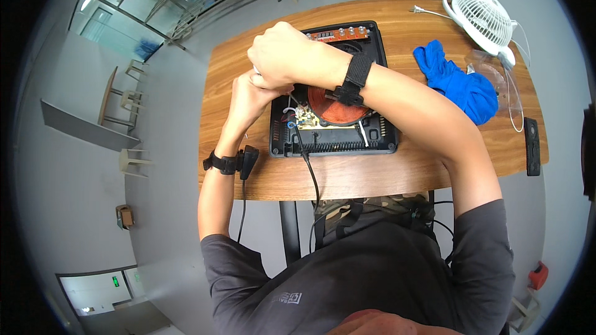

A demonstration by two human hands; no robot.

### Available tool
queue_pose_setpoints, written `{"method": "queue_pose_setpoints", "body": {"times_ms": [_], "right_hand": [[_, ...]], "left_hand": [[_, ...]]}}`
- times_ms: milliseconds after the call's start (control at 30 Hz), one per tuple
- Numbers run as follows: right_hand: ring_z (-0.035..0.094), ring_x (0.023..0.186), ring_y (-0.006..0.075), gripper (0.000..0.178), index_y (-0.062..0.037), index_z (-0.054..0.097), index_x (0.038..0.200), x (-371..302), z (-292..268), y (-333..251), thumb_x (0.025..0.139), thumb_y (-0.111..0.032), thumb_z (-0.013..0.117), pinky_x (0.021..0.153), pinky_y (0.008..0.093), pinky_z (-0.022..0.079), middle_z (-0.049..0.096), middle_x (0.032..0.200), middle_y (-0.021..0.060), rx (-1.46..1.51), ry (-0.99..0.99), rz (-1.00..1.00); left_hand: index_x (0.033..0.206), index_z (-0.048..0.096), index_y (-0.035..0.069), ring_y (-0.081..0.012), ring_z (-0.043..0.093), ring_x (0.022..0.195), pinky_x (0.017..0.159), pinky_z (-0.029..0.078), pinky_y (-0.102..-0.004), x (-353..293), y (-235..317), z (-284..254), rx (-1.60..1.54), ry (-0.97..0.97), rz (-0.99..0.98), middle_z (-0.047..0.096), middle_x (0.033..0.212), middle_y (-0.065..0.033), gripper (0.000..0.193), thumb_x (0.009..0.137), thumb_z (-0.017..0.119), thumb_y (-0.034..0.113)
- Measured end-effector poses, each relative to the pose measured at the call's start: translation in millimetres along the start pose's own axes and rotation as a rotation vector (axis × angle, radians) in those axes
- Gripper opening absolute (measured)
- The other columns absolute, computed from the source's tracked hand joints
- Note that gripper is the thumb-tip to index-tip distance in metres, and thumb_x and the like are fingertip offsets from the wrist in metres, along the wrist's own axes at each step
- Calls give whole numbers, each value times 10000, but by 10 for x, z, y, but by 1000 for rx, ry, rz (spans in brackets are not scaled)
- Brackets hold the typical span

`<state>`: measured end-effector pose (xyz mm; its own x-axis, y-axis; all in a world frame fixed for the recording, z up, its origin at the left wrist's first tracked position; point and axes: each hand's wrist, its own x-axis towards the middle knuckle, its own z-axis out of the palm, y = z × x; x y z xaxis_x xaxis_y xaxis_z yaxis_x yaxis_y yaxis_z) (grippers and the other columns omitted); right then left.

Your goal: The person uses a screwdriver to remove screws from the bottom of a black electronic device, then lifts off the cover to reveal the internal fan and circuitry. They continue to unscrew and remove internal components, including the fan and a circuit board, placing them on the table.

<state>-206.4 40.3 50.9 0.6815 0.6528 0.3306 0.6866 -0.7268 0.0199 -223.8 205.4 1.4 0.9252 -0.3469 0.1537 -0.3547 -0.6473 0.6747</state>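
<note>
Head view: I see the open cooker (338,147) on the table (422,174), its longer axis running away from the body, its board (305,118) lying right of and nearer the body than the bunched hands, with the left hand (248,96) closer to it than the right hand (279,54), farther forward. Both hands' fingers look curled, but I cannot tell what either grip is closed on, if anything; the right forearm also hides part of the coil (347,113).

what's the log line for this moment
left hand: at left edge of opened cooker; right hand: close against left hand; grips: unclear; coil: exposed
</note>
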Motion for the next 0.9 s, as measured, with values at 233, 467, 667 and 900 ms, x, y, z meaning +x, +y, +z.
{"method": "queue_pose_setpoints", "body": {"times_ms": [233,467,667,900], "right_hand": [[721,736,373,348,-5,718,891,30,166,48,826,-313,570,676,477,558,724,765,202,90,-37,8],[721,774,387,331,-34,687,982,-32,113,-8,836,-304,566,693,482,554,724,777,201,226,-17,-6],[722,708,365,489,-25,700,903,12,191,-35,927,-491,554,643,455,553,712,711,185,144,62,6],[708,633,352,517,-9,699,798,74,240,-25,960,-471,533,600,451,543,696,662,186,47,75,16]], "left_hand": [[942,731,-28,-194,731,828,737,553,-353,95,-157,33,51,-14,68,755,861,-161,320,758,845,209],[925,691,-48,-121,649,825,752,534,-336,61,-290,-113,-270,-151,-1,736,864,-125,151,821,718,57],[925,711,-30,-105,663,831,749,536,-302,85,-314,-133,-188,-149,55,752,884,-90,165,797,768,57],[932,752,-1,-110,681,843,759,554,-291,126,-198,-169,-149,-216,-4,761,901,-72,217,755,846,81]]}}
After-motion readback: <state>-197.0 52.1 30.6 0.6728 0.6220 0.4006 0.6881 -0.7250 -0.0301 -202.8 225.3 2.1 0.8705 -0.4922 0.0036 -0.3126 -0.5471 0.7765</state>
